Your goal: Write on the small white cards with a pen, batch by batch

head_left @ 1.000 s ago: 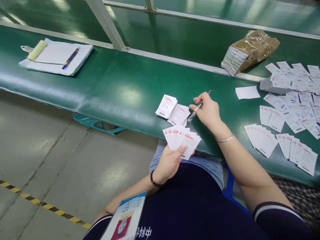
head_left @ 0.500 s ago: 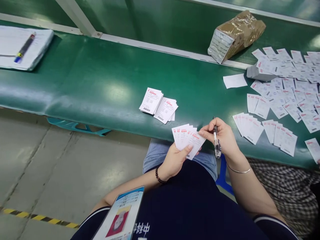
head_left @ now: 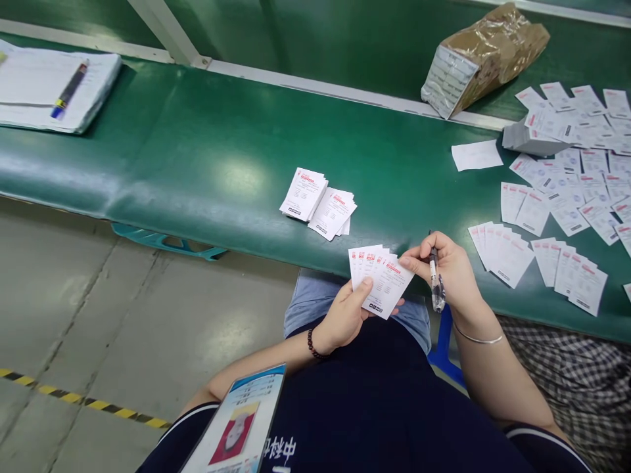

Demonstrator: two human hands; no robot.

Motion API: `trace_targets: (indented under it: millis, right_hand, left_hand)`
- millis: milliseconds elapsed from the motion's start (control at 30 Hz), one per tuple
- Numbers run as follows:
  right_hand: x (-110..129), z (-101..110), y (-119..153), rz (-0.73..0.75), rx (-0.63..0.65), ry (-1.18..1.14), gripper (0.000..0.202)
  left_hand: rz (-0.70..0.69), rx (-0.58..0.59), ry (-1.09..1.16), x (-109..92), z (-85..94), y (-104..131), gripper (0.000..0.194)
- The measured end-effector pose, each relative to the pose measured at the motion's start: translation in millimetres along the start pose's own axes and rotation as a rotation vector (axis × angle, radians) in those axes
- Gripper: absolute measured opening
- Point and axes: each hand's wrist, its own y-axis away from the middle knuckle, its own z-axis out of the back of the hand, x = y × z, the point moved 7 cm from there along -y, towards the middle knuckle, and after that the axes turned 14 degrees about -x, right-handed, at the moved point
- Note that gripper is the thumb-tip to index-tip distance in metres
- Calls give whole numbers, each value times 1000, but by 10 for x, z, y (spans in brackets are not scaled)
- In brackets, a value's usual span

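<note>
- The left hand (head_left: 345, 312) was closed on a fan of cards (head_left: 387, 289), held low in front of the body by the near edge of the worktop (head_left: 221, 164); its thumb pressed the front card, and most of its fingers were hidden behind.
- The right hand (head_left: 451, 269) gripped a pen (head_left: 436, 282), with thumb and fingertip at the upper right corner of the fan; whether they pinched one card or several could not be told.
- Rear cards in the fan were largely covered, only upper strips showing. The fine print was too small to read.
- Loose cards (head_left: 569, 217) at the right were cut off by the picture edge and overlapped, so no count was possible.
- A pad of papers (head_left: 34, 79), bearing a marker (head_left: 69, 90), was cut off at the left; the badge (head_left: 236, 427) was cut off below.
- The cards were thin, white, flat and rectangular, with red headings and dark marks along the bottom.
- Two card stacks lay just beyond the fan: a squared left stack (head_left: 303, 194) and a looser right stack (head_left: 332, 213), side by side.
- The worktop was smooth, green and glossy.
- The package (head_left: 486, 59) was a long block in shiny, creased brown wrap, its pale end showing layered edges.
- The pen had a slim barrel with a clear lower end.
- A white slip (head_left: 476, 156) lay beside a thick block of cards (head_left: 532, 141).
</note>
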Motion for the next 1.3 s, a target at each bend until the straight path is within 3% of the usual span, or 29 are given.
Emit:
trace_targets:
  millis: [500, 833, 1067, 1300]
  right_hand:
    - [-25, 13, 23, 5, -32, 26, 42]
    - [-118, 57, 67, -68, -7, -25, 45]
    - [-135, 79, 86, -76, -17, -16, 45]
    - [-141, 107, 74, -62, -21, 19, 47]
  left_hand:
    - [4, 32, -35, -12, -36, -1, 55]
    - [-55, 25, -21, -37, -23, -21, 56]
    - [-68, 16, -25, -33, -3, -34, 42]
    - [-86, 4, -39, -46, -3, -47, 44]
